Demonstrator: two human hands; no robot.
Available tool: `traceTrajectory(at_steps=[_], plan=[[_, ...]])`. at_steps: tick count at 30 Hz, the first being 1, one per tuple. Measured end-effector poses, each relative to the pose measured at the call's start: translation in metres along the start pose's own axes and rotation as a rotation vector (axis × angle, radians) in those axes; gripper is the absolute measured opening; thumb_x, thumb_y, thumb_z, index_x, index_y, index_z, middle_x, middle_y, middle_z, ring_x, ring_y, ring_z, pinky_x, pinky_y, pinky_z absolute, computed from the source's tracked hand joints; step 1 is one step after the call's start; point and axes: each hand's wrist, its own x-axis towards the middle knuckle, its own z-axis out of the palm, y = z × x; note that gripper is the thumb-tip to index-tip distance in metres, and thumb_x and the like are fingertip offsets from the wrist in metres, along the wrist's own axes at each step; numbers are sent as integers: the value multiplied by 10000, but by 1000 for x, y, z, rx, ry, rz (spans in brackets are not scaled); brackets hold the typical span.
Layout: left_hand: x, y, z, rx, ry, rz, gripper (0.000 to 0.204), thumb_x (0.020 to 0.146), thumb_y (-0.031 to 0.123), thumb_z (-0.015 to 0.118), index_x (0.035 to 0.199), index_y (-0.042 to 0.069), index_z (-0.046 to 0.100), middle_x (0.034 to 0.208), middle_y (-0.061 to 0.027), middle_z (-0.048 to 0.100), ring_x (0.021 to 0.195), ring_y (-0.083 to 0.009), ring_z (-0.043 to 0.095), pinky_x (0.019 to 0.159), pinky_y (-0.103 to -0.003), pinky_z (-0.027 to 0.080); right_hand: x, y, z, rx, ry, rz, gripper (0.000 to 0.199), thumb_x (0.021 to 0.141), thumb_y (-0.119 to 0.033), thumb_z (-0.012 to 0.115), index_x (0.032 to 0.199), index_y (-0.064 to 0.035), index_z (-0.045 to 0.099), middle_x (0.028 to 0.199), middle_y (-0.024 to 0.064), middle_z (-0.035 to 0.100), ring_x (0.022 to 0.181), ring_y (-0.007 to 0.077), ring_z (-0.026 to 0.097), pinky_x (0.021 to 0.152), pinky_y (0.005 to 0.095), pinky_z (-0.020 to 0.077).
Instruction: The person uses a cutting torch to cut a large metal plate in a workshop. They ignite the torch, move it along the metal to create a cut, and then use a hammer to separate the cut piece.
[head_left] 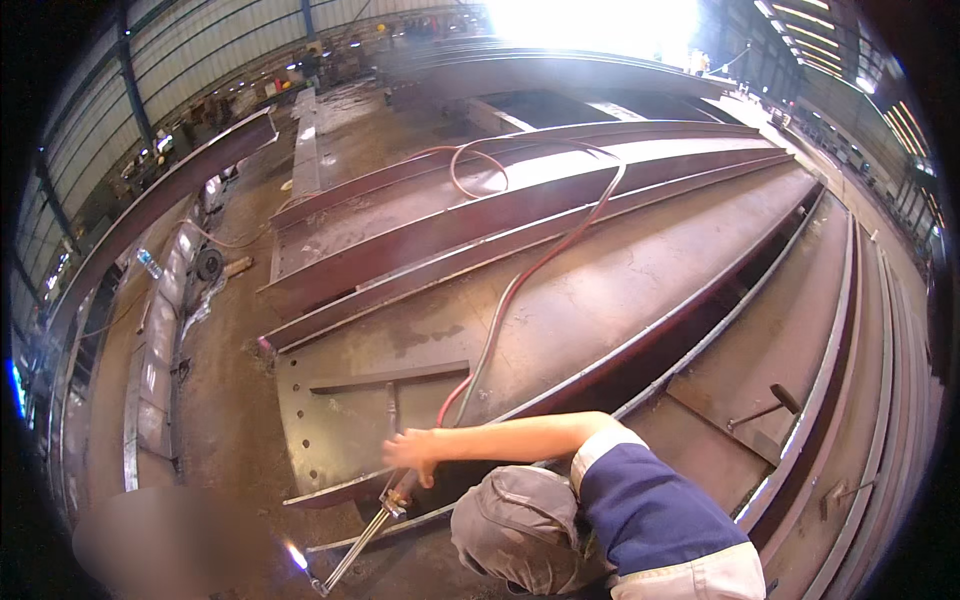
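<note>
Neither my left hand nor my right hand shows in the head view. Close in front, a co-worker in a grey cap and a blue and cream sleeve leans over the steel beams. The co-worker's bare hand is at the handle end of a gas cutting torch, slightly smeared; its exact grip is unclear. A bright flame burns at the torch head, beside a beam end. Red and grey hoses run from near the hand across the beams. A row of holes marks the nearby beam's end plate.
Long reddish-brown steel beams fan out, with dark gaps between them. A hammer rests on the right-hand beam. Left, a plastic bottle and a grinding-disc-like round thing lie about. A blurred patch covers the lower left.
</note>
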Motion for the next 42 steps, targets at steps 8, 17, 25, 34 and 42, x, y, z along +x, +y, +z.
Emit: traceTrajectory(at_steps=[8, 17, 25, 34, 42], plan=[[67, -21, 24, 120, -88, 15, 392, 1024, 248, 616, 1358, 44, 614, 1215, -204, 722, 1151, -311, 698, 967, -387, 535, 13, 4, 44, -43, 151, -10, 701, 524, -208, 892, 1137, -4, 620, 1087, 192, 637, 932, 362, 717, 774, 465, 590], [105, 4, 59, 351, -59, 135, 392, 987, 333, 635, 1205, 11, 685, 1091, -261, 715, 1043, -448, 682, 894, -498, 541, -5, -12, 13, 156, 262, 8, 513, 551, -74, 777, 1034, 33, 639, 1092, 232, 592, 895, 413, 693, 729, 514, 583], [118, -29, 52, 443, -134, -11, 387, 994, 360, 631, 1146, 22, 740, 1008, -197, 758, 973, -345, 727, 841, -415, 557, -28, -38, -19, 373, 349, 158, 592, 613, -21, 736, 1164, 90, 550, 1132, 283, 581, 942, 473, 683, 745, 544, 575], [146, -91, 53, -693, 44, -25, 541, 1102, 397, 471, 1441, -21, 528, 1323, -183, 669, 1142, -258, 685, 991, -356, 539, -80, -38, -95, 450, 524, 350, 566, 679, -75, 725, 1170, 99, 505, 1156, 306, 566, 969, 517, 651, 808, 585, 550], [209, -101, 143, -1261, 365, 117, 537, 1111, 411, 437, 1446, -3, 503, 1387, -194, 627, 1266, -261, 598, 1038, -391, 458, -109, -65, -76, 335, 487, 424, 545, 653, -91, 714, 1124, 88, 506, 1113, 291, 569, 929, 511, 658, 768, 561, 559]])
